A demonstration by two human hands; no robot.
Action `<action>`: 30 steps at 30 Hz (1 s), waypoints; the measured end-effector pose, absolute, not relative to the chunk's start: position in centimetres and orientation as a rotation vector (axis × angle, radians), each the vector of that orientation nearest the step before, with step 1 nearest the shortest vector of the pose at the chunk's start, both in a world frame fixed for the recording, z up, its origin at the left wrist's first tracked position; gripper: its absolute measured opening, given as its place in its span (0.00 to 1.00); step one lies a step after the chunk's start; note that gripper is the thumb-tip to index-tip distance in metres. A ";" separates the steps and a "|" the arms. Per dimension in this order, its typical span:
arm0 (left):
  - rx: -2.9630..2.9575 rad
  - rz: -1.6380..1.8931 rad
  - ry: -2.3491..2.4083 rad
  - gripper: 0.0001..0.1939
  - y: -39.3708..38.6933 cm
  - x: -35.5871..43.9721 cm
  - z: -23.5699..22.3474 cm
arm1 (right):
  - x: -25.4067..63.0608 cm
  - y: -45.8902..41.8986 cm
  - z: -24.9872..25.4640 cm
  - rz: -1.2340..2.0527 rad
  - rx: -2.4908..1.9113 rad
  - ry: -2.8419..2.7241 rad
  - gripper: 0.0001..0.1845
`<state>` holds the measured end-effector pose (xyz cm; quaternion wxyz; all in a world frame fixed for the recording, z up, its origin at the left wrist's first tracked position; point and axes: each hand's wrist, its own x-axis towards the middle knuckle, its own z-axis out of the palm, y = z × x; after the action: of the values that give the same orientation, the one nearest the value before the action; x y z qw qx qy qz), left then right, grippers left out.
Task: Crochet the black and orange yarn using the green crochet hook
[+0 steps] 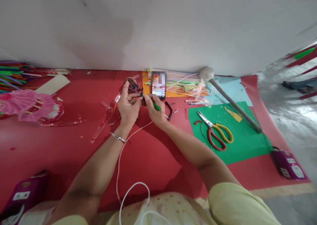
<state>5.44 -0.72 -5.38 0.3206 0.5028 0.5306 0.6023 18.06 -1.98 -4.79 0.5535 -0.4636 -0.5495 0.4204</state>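
My left hand (128,106) and my right hand (155,111) meet over the red mat (74,145), fingertips pinched together on a small dark piece between them. A green-handled tool (156,106) with a thin metal tip lies in my right hand. A bundle of multicoloured strands (133,83) sits just beyond my left fingers. A phone (158,84) stands against the wall right behind my hands. A metal bangle (118,137) circles my left wrist, and a white cable (123,172) runs from my lap toward the hands.
Red and yellow handled scissors (215,132) lie on a green sheet (228,135) to the right. A grey rod (235,106) crosses it. Pale straws (180,78) line the wall. Pink paper fans (27,104) and coloured straws (12,73) lie left. Purple boxes (288,164) sit at both lower corners.
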 end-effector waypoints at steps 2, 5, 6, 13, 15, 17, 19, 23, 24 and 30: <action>1.300 1.591 1.389 0.45 -0.8 5.5 -5.0 | 18.0 -2.0 -5.0 0.982 -1.108 -1.298 0.24; 1.279 1.588 1.397 0.44 -1.1 5.6 -4.3 | 18.3 -1.9 -5.1 0.949 -1.092 -1.352 0.23; 1.281 1.584 1.407 0.44 -1.2 5.5 -4.0 | 18.5 -1.8 -5.0 0.927 -1.086 -1.391 0.23; 1.158 1.565 1.303 0.47 -1.0 5.1 -3.5 | 20.5 -0.8 -4.3 0.551 -1.006 -1.759 0.22; 1.065 1.542 1.229 0.49 -0.7 5.0 -3.6 | 20.7 -0.5 -4.2 0.457 -0.955 -1.796 0.21; 0.983 1.504 1.172 0.51 -0.7 4.9 -3.5 | 20.8 -0.4 -4.0 0.391 -0.924 -1.819 0.20; 0.924 1.479 1.127 0.51 -0.7 4.8 -3.3 | 20.8 -0.3 -4.0 0.334 -0.905 -1.837 0.19; 0.843 1.463 1.050 0.50 -1.0 4.8 -2.5 | 21.0 -0.3 -3.9 0.278 -0.885 -1.858 0.17; 0.815 1.454 1.033 0.50 -1.0 4.7 -2.3 | 21.1 -0.2 -3.9 0.281 -0.882 -1.866 0.17; 0.681 1.294 0.911 0.45 -1.2 4.2 -1.1 | 21.7 0.6 -4.3 0.301 -0.782 -1.890 0.24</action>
<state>4.15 -1.21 -1.13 0.6516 0.2998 0.4010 0.5698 21.74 0.60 -4.33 0.5115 -0.3250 -0.7856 0.1252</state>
